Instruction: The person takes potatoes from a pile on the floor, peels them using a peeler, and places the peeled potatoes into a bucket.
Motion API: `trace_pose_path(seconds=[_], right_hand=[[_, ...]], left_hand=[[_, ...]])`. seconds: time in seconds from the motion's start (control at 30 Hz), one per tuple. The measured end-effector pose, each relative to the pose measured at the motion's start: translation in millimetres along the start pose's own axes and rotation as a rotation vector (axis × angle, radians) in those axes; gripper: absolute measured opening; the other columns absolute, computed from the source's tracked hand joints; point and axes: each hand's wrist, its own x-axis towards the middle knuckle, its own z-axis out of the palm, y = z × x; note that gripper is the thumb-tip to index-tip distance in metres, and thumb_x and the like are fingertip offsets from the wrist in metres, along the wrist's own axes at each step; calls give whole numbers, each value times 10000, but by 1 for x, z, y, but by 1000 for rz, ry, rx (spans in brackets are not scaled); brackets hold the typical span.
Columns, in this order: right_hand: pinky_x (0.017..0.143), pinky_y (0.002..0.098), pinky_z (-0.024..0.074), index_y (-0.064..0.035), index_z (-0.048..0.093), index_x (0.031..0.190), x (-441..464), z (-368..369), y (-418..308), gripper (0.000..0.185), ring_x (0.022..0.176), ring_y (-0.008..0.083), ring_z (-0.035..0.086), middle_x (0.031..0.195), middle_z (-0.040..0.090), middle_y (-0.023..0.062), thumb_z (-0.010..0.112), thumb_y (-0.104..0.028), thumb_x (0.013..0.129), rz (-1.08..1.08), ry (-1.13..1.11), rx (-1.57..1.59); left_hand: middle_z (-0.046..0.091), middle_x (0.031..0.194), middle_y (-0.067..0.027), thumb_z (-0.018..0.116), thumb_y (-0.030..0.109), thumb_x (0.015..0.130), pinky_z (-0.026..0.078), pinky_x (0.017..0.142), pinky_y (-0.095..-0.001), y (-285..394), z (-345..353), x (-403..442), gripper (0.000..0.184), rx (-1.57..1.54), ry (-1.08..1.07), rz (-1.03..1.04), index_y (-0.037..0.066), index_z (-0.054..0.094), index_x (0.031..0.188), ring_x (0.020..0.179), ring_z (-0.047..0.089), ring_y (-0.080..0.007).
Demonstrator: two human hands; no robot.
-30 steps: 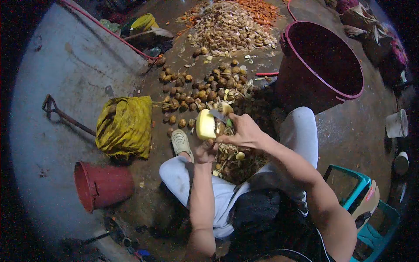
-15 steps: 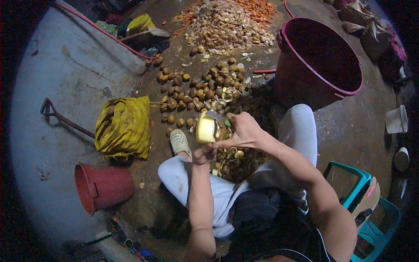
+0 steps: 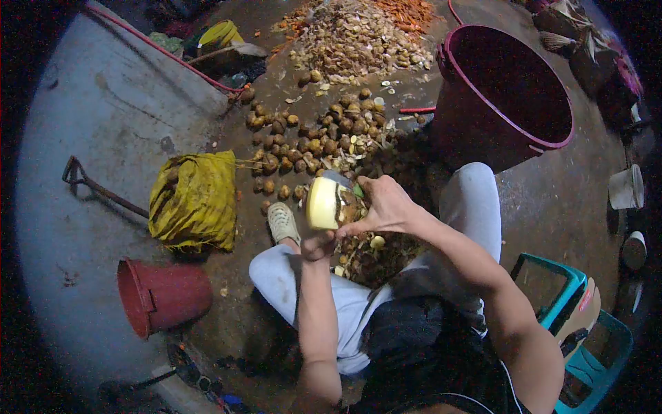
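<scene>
A round root vegetable (image 3: 321, 205), partly peeled, shows smooth pale yellow flesh on its left and rough brown skin on its right. My left hand (image 3: 319, 245) is closed around its underside, with most fingers hidden beneath it. On the upper right side, my right hand (image 3: 386, 204) grips a knife whose flat grey blade (image 3: 336, 177) lies against the top of the vegetable. A bit of green shows by the right fingertips, perhaps the handle. The right thumb presses near the vegetable's lower edge. Below the hands, peelings (image 3: 376, 243) litter the floor between my legs.
Several unpeeled brown roots (image 3: 331, 141) lie ahead, before a heap of pale scraps (image 3: 358, 41) and orange peelings (image 3: 410, 17). A large maroon tub (image 3: 476, 117) stands right. At left are a yellow sack (image 3: 196, 200), a shovel (image 3: 103, 186) and a red bucket (image 3: 172, 293). A teal chair (image 3: 552, 290) sits lower right.
The root vegetable has turned slightly in my hands, showing a larger pale face, and the blade's angle has shifted a little. Both hands keep nearly the same place.
</scene>
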Motion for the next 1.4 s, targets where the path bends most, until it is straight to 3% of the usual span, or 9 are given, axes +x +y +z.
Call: trace_pose_path(seconds=[0.2, 0.27, 0.37, 0.57, 0.7, 0.77, 0.9, 1.0, 1.4], right_hand=[[588, 441, 527, 58, 593, 790, -4, 8, 0, 907, 575, 390, 631, 575, 584, 229, 711, -789, 487, -22, 23, 67], [493, 407, 434, 8, 545, 707, -4, 15, 2, 728, 463, 352, 523, 507, 493, 167, 771, -665, 547, -103, 168, 84], [472, 416, 435, -17, 534, 722, -5, 14, 2, 701, 466, 360, 532, 502, 498, 152, 751, -668, 582, -119, 171, -65], [453, 427, 449, -59, 517, 738, -5, 30, 6, 531, 494, 353, 568, 495, 498, 134, 646, -572, 778, -143, 224, -231], [464, 436, 440, -38, 540, 777, -2, 32, 5, 491, 499, 373, 560, 519, 519, 149, 617, -520, 825, -182, 174, -223], [484, 435, 434, 11, 554, 829, 3, 31, 7, 584, 490, 370, 556, 534, 522, 169, 651, -562, 778, -89, 163, 93], [509, 431, 432, 61, 552, 865, 7, 10, 9, 750, 493, 360, 555, 534, 505, 186, 710, -645, 664, 44, 51, 53], [662, 451, 529, 108, 565, 867, 6, 7, 8, 1010, 685, 406, 652, 688, 619, 265, 720, -799, 452, 57, -56, 22], [643, 452, 530, 114, 567, 807, 3, 9, 7, 1007, 644, 400, 647, 634, 602, 259, 705, -817, 449, -21, -4, 29]], left_hand=[[409, 1398, -150, 831, 174, 651, 354, 1070, -451, 5, 9, 8, 957, 0, -54, 24, 61, 296, 1437, 1271, 432, -325], [406, 1400, -148, 836, 179, 649, 350, 1071, -451, 5, 10, 9, 965, 9, -60, 37, 65, 293, 1440, 1275, 428, -323], [401, 1404, -143, 848, 193, 644, 340, 1076, -453, 6, 4, 9, 985, 51, -63, 50, 73, 287, 1445, 1284, 417, -320], [434, 1372, -130, 841, 175, 646, 400, 1028, -423, -9, -28, -7, 958, 96, 153, 34, 53, 300, 1428, 1224, 474, -297], [493, 1303, -114, 838, 175, 641, 442, 987, -406, -17, -30, -3, 898, 84, 233, 9, 29, 353, 1382, 1180, 508, -277], [510, 1285, -111, 837, 198, 656, 460, 962, -389, -13, -22, 0, 876, 34, 182, 87, 31, 365, 1375, 1150, 531, -268], [516, 1281, -110, 849, 256, 654, 472, 939, -363, 1, -19, -8, 910, 17, 174, -28, 43, 356, 1389, 1129, 546, -254], [503, 1295, -112, 849, 258, 654, 457, 952, -370, 0, -16, -5, 917, 14, 103, -31, 50, 349, 1395, 1146, 529, -258], [449, 1350, -119, 848, 266, 655, 399, 1005, -398, 0, -11, -1, 946, 38, 34, -22, 77, 321, 1418, 1218, 457, -277]])
